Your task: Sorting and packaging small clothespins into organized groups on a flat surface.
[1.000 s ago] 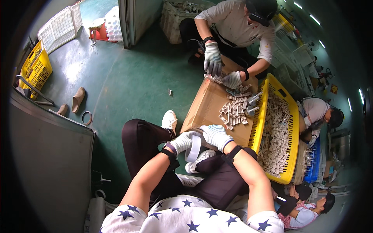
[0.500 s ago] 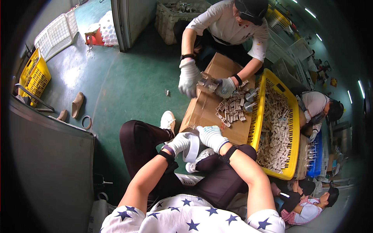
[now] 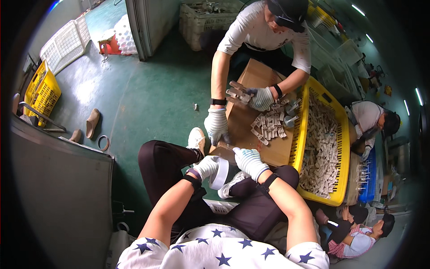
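A roll of whitish tape (image 3: pixel 220 174) hangs from my left hand (image 3: pixel 207 167), whose white-gloved fingers close on its rim. Beside it, my gloved right hand (image 3: pixel 250 162) is closed in a pinch at the near edge of a cardboard box (image 3: pixel 271 154). What sits between those fingertips is too small to make out. Across the box, a co-worker's gloved hand (image 3: pixel 217 125) reaches down to the box's near left corner, close to my hands. The co-worker's other hand (image 3: pixel 261 98) holds several pale clip-like pieces (image 3: pixel 238 93) above the box.
Loose pale clip-like pieces (image 3: pixel 270 126) lie on the box. A yellow crate (image 3: pixel 344 161) filled with such pieces stands at the right. Other people sit farther right, by a blue crate (image 3: pixel 368 179). Shoes (image 3: pixel 92 123) lie on the green floor, left of a grey panel (image 3: pixel 67 175).
The co-worker's one hand has left the held pieces and come down to the box's near corner. My right hand has shifted slightly right and down, away from my left.
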`<action>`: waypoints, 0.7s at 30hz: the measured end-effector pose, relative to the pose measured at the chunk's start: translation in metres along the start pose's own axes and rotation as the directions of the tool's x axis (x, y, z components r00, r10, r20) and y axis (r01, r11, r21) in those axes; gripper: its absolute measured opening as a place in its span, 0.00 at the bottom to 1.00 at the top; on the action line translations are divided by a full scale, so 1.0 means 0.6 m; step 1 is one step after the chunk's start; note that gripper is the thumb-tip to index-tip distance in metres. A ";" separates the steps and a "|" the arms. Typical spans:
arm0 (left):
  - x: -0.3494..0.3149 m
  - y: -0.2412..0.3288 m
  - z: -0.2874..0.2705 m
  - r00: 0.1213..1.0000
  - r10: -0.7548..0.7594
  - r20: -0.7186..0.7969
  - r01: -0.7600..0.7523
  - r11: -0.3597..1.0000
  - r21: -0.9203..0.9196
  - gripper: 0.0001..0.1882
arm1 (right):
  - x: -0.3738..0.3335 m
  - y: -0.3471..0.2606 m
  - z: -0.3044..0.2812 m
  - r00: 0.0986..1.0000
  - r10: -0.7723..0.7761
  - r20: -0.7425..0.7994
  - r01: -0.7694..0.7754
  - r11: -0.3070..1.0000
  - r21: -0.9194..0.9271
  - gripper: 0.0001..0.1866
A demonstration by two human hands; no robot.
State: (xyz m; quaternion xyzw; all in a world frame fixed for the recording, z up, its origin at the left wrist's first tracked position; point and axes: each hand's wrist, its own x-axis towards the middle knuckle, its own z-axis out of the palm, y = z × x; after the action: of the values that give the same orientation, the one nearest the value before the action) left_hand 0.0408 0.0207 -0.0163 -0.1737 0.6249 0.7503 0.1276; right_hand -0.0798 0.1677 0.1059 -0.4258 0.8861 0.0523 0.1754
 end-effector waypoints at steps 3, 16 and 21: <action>0.001 0.001 0.000 1.000 -0.012 0.023 0.014 0.997 -0.079 0.13 | -0.026 0.000 -0.019 0.983 -0.086 -0.163 0.093 0.995 0.040 0.16; 0.002 0.101 0.014 0.974 0.127 0.186 -0.086 0.973 -0.215 0.17 | -0.094 0.198 -0.052 0.865 0.232 -0.445 -0.224 0.972 0.072 0.33; -0.040 0.272 0.060 0.966 0.252 -0.053 -0.254 0.967 -0.020 0.16 | -0.087 0.082 -0.069 0.899 -0.101 -0.426 0.435 0.314 0.844 0.25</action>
State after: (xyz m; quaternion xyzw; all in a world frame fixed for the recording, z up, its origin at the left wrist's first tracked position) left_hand -0.0081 0.0261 0.1454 -0.1128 0.6348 0.7643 0.0130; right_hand -0.0988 0.2272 0.1605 -0.3977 0.6899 -0.5482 0.2557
